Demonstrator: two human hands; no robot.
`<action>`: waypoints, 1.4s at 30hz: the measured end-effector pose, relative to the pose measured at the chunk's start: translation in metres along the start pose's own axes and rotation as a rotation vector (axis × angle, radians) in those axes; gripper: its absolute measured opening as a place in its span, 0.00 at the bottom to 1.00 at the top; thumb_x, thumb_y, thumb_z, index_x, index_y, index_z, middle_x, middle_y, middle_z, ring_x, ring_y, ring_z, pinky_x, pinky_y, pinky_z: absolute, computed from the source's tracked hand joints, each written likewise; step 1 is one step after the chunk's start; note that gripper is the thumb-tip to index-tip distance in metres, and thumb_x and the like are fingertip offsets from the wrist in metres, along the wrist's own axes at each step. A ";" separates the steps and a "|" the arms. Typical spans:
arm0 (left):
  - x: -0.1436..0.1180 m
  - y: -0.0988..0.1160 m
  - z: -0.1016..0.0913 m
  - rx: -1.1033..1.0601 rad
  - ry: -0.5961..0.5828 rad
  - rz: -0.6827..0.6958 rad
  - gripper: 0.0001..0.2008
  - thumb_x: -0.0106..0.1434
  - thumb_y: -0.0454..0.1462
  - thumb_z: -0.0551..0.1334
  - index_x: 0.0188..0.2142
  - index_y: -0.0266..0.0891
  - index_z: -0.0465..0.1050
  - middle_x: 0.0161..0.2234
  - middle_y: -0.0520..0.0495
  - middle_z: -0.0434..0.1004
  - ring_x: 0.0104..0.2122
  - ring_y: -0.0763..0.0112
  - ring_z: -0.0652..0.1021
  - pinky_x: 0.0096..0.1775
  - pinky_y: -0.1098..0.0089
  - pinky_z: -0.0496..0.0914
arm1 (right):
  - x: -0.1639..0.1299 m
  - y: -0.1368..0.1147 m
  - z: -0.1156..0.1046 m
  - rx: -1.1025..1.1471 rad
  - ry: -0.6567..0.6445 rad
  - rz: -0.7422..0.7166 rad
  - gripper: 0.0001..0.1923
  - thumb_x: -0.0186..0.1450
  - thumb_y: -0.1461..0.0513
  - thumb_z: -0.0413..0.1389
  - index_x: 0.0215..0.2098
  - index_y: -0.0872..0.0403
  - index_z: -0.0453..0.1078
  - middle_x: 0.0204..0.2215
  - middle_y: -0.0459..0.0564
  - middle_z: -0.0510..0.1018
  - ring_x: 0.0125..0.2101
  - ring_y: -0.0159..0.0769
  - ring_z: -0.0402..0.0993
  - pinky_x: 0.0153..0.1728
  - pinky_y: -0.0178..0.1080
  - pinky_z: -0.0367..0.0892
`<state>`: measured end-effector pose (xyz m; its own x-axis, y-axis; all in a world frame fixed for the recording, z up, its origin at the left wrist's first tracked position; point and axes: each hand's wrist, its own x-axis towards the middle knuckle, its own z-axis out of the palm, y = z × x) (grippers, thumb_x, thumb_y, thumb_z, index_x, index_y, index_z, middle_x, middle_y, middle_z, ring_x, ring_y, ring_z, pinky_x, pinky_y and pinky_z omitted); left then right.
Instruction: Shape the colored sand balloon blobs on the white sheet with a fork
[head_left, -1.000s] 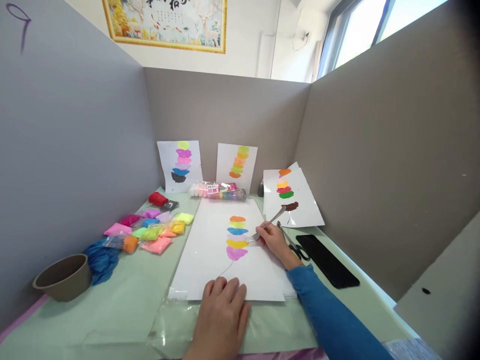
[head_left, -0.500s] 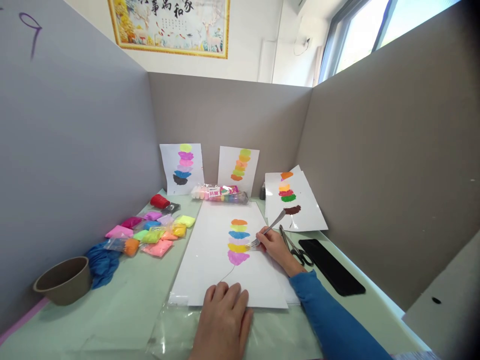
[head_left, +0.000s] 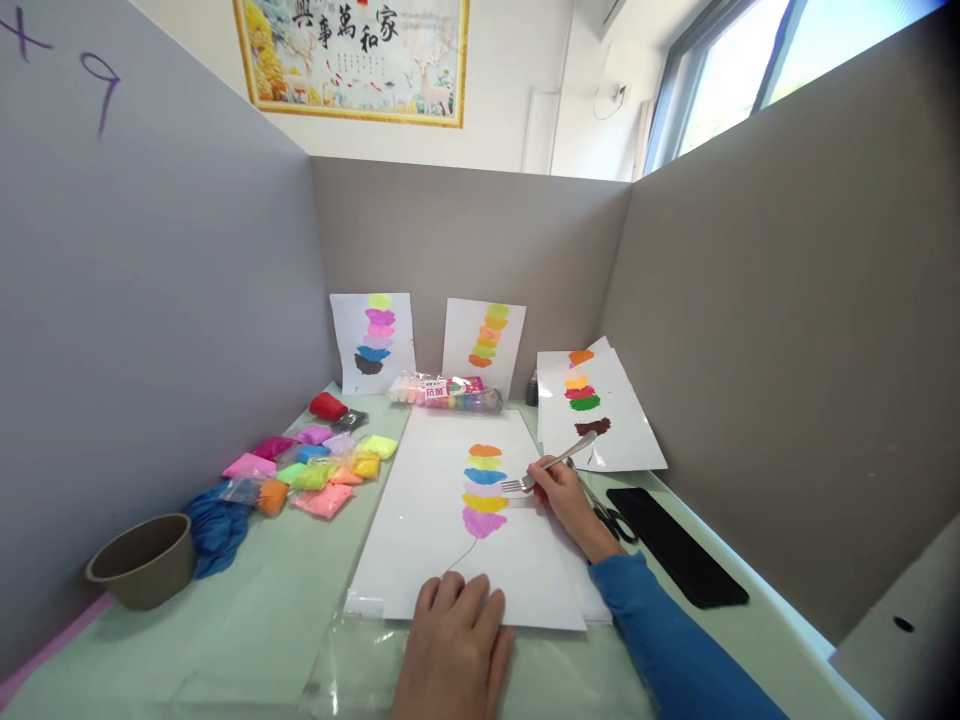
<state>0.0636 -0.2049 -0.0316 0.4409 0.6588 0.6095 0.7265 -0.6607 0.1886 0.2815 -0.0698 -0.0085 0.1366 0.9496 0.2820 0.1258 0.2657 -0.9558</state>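
My right hand point(head_left: 564, 500) grips a metal fork point(head_left: 555, 463) by its handle, tines pointing left. The tines hover at or just over the right edge of a column of coloured clay patches point(head_left: 485, 503) on a white sheet point(head_left: 420, 540); whether they touch cannot be seen. Orange, yellow, blue, pale lilac, golden yellow and purple follow from top to bottom. A thin drawn line runs down from the purple patch. Flat on the sheet's near edge lies my left hand point(head_left: 457, 635), fingers stretched out.
Several bags of coloured clay point(head_left: 322, 475) lie left, near a blue cloth point(head_left: 217, 528) and a brown bowl point(head_left: 142, 560). Scissors point(head_left: 616, 522) and a black phone point(head_left: 675, 545) are at right. Sheets with patches lean behind a clay pack point(head_left: 448, 393). Grey partitions point(head_left: 465, 235) enclose the table.
The fork has moved up and right, off the golden yellow patch, in my right hand. My left hand stays on the sheet. The whole view has shifted slightly.
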 end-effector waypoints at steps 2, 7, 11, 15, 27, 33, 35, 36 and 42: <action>0.000 -0.001 -0.001 0.020 0.005 0.018 0.10 0.64 0.35 0.56 0.43 0.43 0.73 0.41 0.46 0.76 0.37 0.62 0.70 0.41 0.59 0.63 | 0.000 0.000 0.000 0.000 0.010 0.005 0.16 0.57 0.50 0.58 0.27 0.53 0.63 0.17 0.43 0.72 0.15 0.28 0.60 0.18 0.33 0.55; -0.003 -0.004 0.000 0.121 -0.001 0.075 0.12 0.63 0.40 0.60 0.45 0.41 0.74 0.46 0.45 0.77 0.40 0.60 0.73 0.44 0.58 0.65 | 0.003 0.005 -0.001 0.004 0.012 -0.008 0.17 0.57 0.48 0.58 0.31 0.53 0.63 0.17 0.42 0.71 0.16 0.28 0.61 0.18 0.32 0.54; -0.005 -0.005 0.004 0.197 -0.083 0.101 0.18 0.61 0.46 0.63 0.47 0.40 0.74 0.48 0.43 0.77 0.42 0.57 0.74 0.48 0.54 0.65 | 0.005 0.006 -0.001 0.025 0.003 -0.019 0.17 0.58 0.48 0.57 0.34 0.53 0.64 0.18 0.42 0.72 0.17 0.28 0.62 0.18 0.32 0.54; -0.005 -0.005 0.003 0.244 -0.195 0.135 0.25 0.60 0.52 0.62 0.50 0.38 0.74 0.50 0.39 0.76 0.45 0.55 0.74 0.52 0.50 0.61 | 0.006 0.006 -0.003 0.035 0.007 -0.024 0.17 0.58 0.49 0.58 0.35 0.53 0.65 0.19 0.43 0.72 0.19 0.29 0.64 0.19 0.32 0.56; 0.006 -0.002 -0.003 0.076 -0.076 0.005 0.05 0.59 0.39 0.65 0.31 0.41 0.71 0.32 0.49 0.73 0.34 0.64 0.71 0.36 0.63 0.64 | 0.004 -0.005 -0.005 0.153 -0.041 0.047 0.19 0.55 0.49 0.61 0.36 0.55 0.70 0.33 0.53 0.79 0.24 0.31 0.69 0.19 0.31 0.57; 0.006 -0.005 -0.005 -0.031 -0.053 -0.015 0.05 0.58 0.37 0.65 0.31 0.42 0.70 0.33 0.50 0.73 0.34 0.65 0.69 0.37 0.63 0.62 | 0.009 0.004 -0.008 0.150 0.004 0.069 0.20 0.54 0.47 0.60 0.35 0.54 0.68 0.20 0.45 0.73 0.20 0.31 0.64 0.19 0.33 0.57; 0.004 -0.006 -0.004 -0.047 -0.038 -0.015 0.03 0.59 0.37 0.64 0.32 0.42 0.70 0.33 0.50 0.73 0.35 0.64 0.69 0.37 0.63 0.62 | 0.010 0.007 -0.011 0.059 -0.001 0.036 0.19 0.56 0.47 0.59 0.34 0.53 0.68 0.17 0.42 0.69 0.18 0.30 0.62 0.20 0.34 0.56; 0.004 -0.006 -0.003 -0.051 -0.034 -0.015 0.03 0.59 0.37 0.63 0.32 0.42 0.70 0.33 0.50 0.73 0.35 0.64 0.69 0.37 0.63 0.62 | 0.011 0.008 -0.013 0.012 -0.001 0.004 0.18 0.57 0.47 0.58 0.34 0.53 0.68 0.17 0.42 0.68 0.18 0.30 0.61 0.20 0.34 0.56; 0.002 -0.006 -0.002 -0.059 -0.016 -0.006 0.01 0.60 0.36 0.62 0.32 0.42 0.70 0.33 0.48 0.73 0.34 0.63 0.69 0.37 0.62 0.62 | 0.010 0.002 -0.024 -0.259 0.043 -0.191 0.13 0.62 0.52 0.52 0.34 0.53 0.69 0.21 0.45 0.71 0.24 0.35 0.67 0.28 0.37 0.61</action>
<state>0.0591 -0.2007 -0.0304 0.4453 0.6683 0.5959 0.6970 -0.6765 0.2378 0.3062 -0.0638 -0.0060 0.1276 0.8773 0.4627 0.3987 0.3818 -0.8338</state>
